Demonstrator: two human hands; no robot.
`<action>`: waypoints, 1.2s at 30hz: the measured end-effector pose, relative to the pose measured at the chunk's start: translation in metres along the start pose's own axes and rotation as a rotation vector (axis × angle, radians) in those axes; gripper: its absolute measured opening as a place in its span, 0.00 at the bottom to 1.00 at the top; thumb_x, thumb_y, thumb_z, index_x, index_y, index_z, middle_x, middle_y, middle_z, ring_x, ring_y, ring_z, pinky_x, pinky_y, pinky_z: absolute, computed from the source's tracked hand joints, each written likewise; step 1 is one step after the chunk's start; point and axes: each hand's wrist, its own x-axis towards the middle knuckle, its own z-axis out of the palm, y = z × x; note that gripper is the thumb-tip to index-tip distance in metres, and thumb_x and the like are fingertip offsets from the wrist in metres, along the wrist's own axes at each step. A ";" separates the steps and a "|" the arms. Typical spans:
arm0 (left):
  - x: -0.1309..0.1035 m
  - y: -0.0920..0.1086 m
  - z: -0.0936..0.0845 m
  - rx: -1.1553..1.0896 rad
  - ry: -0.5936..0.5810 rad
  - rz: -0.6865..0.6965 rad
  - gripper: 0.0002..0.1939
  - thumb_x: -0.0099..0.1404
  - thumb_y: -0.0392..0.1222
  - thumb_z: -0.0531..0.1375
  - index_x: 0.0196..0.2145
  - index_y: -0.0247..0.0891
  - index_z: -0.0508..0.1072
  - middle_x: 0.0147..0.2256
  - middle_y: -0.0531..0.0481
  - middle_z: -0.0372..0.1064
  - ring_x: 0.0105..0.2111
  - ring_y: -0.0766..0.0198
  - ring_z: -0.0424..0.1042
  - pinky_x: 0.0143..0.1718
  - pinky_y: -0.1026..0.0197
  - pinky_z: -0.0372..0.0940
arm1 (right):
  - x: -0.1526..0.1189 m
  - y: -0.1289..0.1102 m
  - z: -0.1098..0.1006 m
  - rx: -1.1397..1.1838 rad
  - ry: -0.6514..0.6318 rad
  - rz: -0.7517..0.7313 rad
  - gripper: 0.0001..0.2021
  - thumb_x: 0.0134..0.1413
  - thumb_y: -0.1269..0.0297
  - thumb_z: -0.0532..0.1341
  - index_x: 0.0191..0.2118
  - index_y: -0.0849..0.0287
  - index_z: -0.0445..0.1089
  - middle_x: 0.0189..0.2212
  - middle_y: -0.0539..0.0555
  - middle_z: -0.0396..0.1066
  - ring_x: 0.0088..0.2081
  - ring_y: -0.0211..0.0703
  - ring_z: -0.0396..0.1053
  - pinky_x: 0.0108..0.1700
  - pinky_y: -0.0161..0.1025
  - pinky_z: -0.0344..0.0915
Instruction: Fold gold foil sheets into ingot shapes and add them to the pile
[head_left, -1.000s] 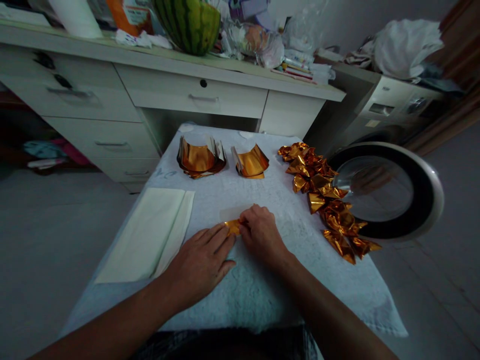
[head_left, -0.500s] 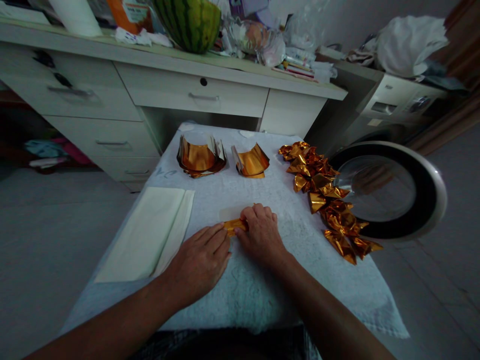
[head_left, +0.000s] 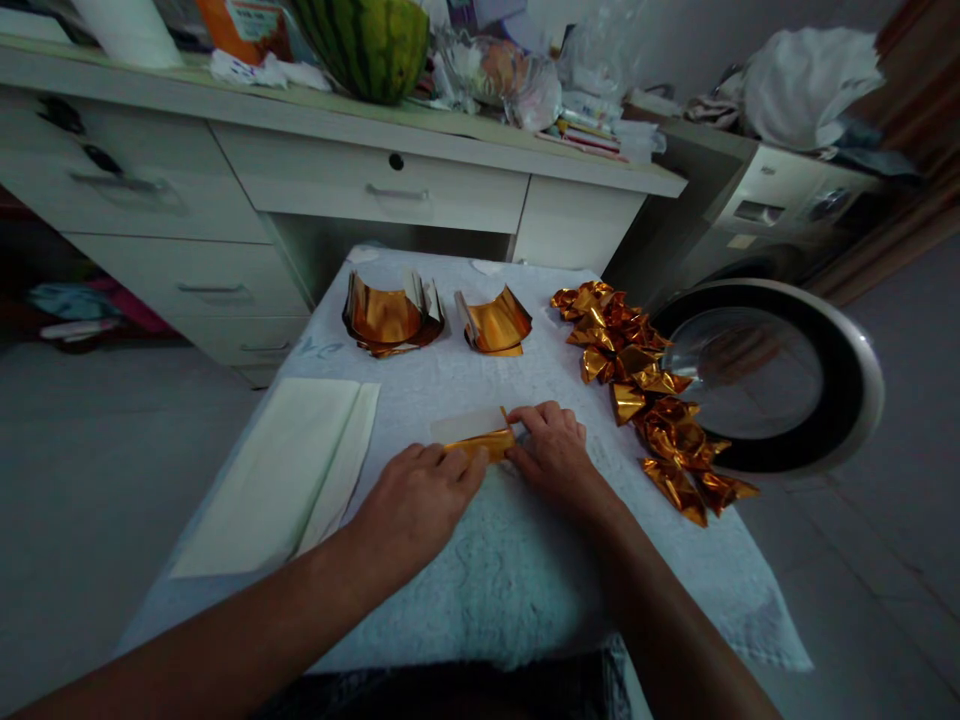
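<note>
A strip of gold foil paper with a pale part behind it lies flat on the cloth-covered table. My left hand presses on its left part, fingers close together. At its right end, my right hand pinches the edge between thumb and fingers. Beyond the hands stand two curved stacks of gold foil sheets, a larger one and a smaller one. Folded gold foil pieces lie heaped along the table's right side.
Folded pale sheets lie on the table's left. Behind stands a white counter with drawers, a watermelon and plastic bags on top. A washing machine's round door hangs open at the right.
My right hand has moved right to the strip's end, and my left hand has slid right along it. More of the foil and its pale part now shows. The view has shifted slightly.
</note>
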 end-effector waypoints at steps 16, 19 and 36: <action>0.006 -0.006 0.020 -0.071 0.141 0.076 0.12 0.68 0.27 0.52 0.44 0.31 0.73 0.43 0.42 0.73 0.42 0.55 0.72 0.41 0.54 0.72 | 0.025 -0.006 0.009 0.021 0.048 0.115 0.08 0.53 0.60 0.62 0.39 0.56 0.71 0.40 0.56 0.66 0.45 0.51 0.60 0.44 0.44 0.53; 0.006 -0.007 0.022 -0.087 0.198 0.085 0.11 0.68 0.28 0.53 0.44 0.31 0.74 0.41 0.41 0.74 0.42 0.55 0.73 0.40 0.53 0.73 | 0.026 -0.007 0.010 0.024 0.047 0.123 0.08 0.51 0.60 0.63 0.38 0.55 0.71 0.40 0.55 0.66 0.45 0.52 0.60 0.43 0.44 0.53; 0.005 -0.006 0.024 -0.084 0.274 0.082 0.12 0.69 0.29 0.52 0.42 0.31 0.74 0.40 0.41 0.75 0.39 0.53 0.74 0.36 0.51 0.74 | 0.020 -0.007 0.018 0.184 0.177 0.115 0.05 0.46 0.66 0.65 0.33 0.56 0.73 0.41 0.55 0.66 0.44 0.50 0.59 0.42 0.43 0.52</action>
